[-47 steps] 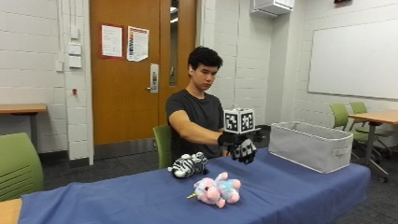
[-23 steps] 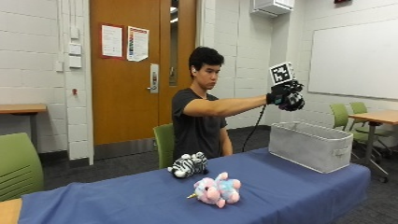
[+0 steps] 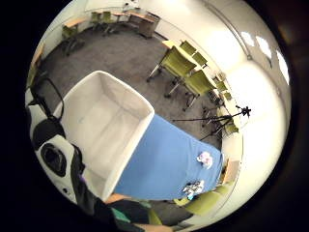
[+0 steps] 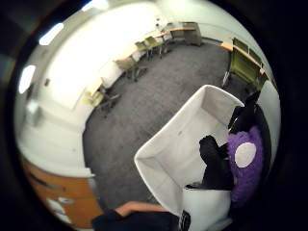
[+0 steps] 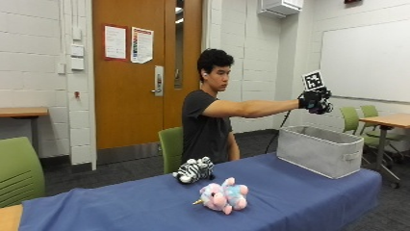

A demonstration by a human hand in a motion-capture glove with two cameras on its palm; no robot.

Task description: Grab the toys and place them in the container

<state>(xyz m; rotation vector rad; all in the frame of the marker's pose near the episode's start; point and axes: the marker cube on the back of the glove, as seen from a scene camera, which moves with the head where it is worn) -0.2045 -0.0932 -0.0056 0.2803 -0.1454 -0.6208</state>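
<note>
In the outside view my gloved right hand [image 5: 315, 102] is stretched out in the air above the grey fabric container [image 5: 318, 155] at the table's right end. The thumb side palm view shows a purple plush toy [image 4: 245, 163] against my palm, with my black fingers [image 4: 215, 166] curled round it, over the container [image 4: 175, 149]. A zebra toy [image 5: 194, 169] and a pink unicorn toy [image 5: 223, 195] lie on the blue tablecloth [image 5: 128, 207], well left of the container. The little finger side palm view looks down into the container [image 3: 104, 118], with both toys [image 3: 204, 158] far off on the cloth.
A green chair [image 5: 172, 147] stands behind the table by the person. Another green chair [image 5: 19, 168] is at the left, and a desk with chairs [image 5: 384, 120] is at the right beyond the container.
My hand has risen from just above the table and swung right, carrying the purple toy to a spot over the container. The zebra and unicorn have stayed where they were.
</note>
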